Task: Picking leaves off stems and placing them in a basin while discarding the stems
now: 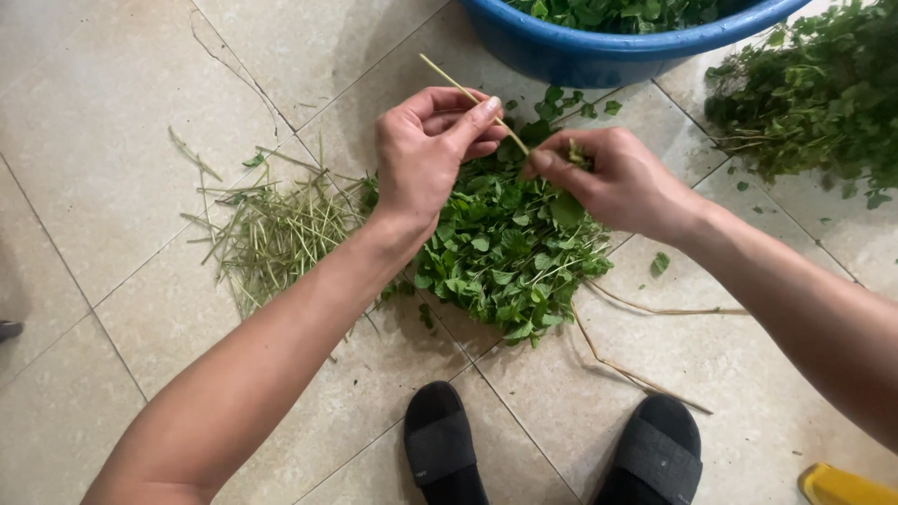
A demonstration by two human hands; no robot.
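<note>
The tiled floor [112, 112] gives open room to my left and toward the upper left; the far edge is taken up by the blue basin [599, 51], which reaches past the top of the view. To my right, a heap of uncut greens [814, 93] runs to the right border. Near edge: my two black sandals [552, 449] stand on the tiles, and a yellow object [842, 486] sits at the lower right corner.

My left hand [426, 154] is closed in a pinch, thumb against forefinger, on a thin pale stem [458, 89] that slants up and to the left out of the grip. My right hand [613, 178] is curled shut around a small tuft of leaves at the stem's lower end. The two hands are close together, fingertips nearly meeting, both above the floor.

Directly under and between the hands lies the pile of picked green leaves [510, 252]. Just to its left, beneath my left forearm, lies the pile of stripped stems [276, 234], touching the leaf pile at its edge. A few long bare stalks [636, 369] trail over the tiles between the leaf pile and my right sandal. Loose leaves are scattered near the basin.
</note>
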